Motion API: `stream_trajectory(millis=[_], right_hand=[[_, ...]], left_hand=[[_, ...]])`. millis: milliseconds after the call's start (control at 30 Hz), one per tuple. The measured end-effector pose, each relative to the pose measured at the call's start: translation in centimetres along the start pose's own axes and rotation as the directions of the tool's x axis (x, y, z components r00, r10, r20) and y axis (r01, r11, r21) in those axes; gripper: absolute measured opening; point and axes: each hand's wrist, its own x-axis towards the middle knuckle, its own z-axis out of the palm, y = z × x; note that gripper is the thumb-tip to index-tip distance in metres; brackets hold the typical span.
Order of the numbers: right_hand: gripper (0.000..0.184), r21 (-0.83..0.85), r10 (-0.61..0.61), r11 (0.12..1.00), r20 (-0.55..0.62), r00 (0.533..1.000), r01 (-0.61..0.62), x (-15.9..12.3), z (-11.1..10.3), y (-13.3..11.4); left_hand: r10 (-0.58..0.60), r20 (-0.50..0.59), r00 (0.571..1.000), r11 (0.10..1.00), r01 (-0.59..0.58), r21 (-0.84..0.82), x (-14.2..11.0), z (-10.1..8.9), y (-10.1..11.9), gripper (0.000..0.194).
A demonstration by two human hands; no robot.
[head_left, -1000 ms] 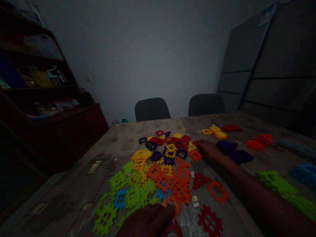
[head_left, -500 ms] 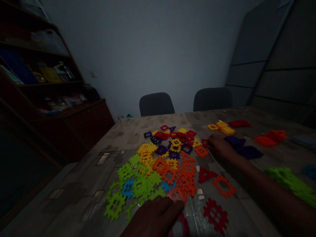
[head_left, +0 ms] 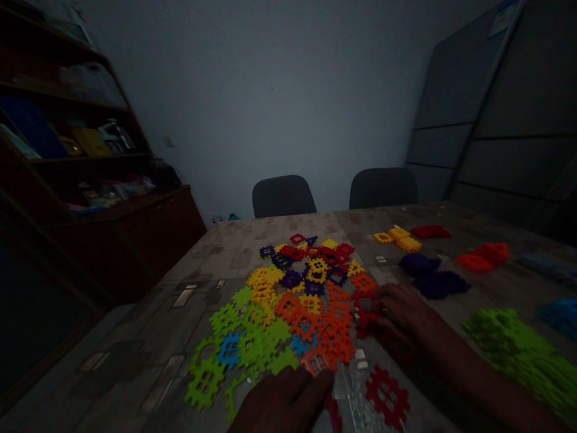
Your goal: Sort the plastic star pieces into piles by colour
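Observation:
Many toothed plastic building tiles lie in a loose heap, with lime green tiles (head_left: 229, 319), yellow tiles (head_left: 265, 279) and orange tiles (head_left: 338, 316) in patches. At the heap's right side my right hand (head_left: 403, 316) has its fingers curled over a red building tile (head_left: 366, 302), and more red shows just below it. My left hand (head_left: 283, 400) rests at the near edge with bent fingers, closed on a red building tile (head_left: 332, 412) that it partly covers. A dark red window tile (head_left: 387, 397) lies flat between the hands.
Sorted groups stand on the right of the table (head_left: 148, 337): yellow (head_left: 401, 239), red (head_left: 430, 231), dark blue (head_left: 433, 276), orange-red (head_left: 484, 257), green (head_left: 523, 349) and blue tiles (head_left: 561, 316). Two chairs (head_left: 283, 195) stand beyond the far edge. A shelf unit (head_left: 135, 225) is at left.
My right hand has come nearer along the heap's right edge, bringing a red tile beside the red triangular one. It now covers the orange frame tile. My left hand has stayed nearly still.

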Motion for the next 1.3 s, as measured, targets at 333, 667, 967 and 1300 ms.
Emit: stream_trajectory(millis=[333, 667, 967, 1300], right_hand=[[0.028, 0.183, -0.340, 0.928, 0.063, 0.938, 0.324, -0.9, 2.0, -7.2], [0.012, 0.256, -0.285, 0.929, 0.033, 0.958, 0.267, -0.9, 2.7, -7.9], [0.038, 0.779, 0.045, 0.566, 0.297, 0.954, -0.270, -1.8, 3.8, -8.4], [0.023, 0.674, 0.055, 0.639, 0.441, 0.896, -0.371, -1.1, 5.5, -9.9]], left_hand=[[-0.106, -0.122, 0.987, 0.959, 0.069, -0.276, -1.1, -3.3, -0.5, 0.049], [-0.313, 0.091, 0.945, 0.437, 0.228, -0.870, 0.8, -2.7, 1.7, 0.054], [-0.402, 0.070, 0.913, 0.467, 0.271, -0.842, 0.8, -3.5, 3.3, 0.053], [-0.316, -0.273, 0.908, 0.900, 0.197, -0.388, -1.1, -4.9, 1.2, 0.044]])
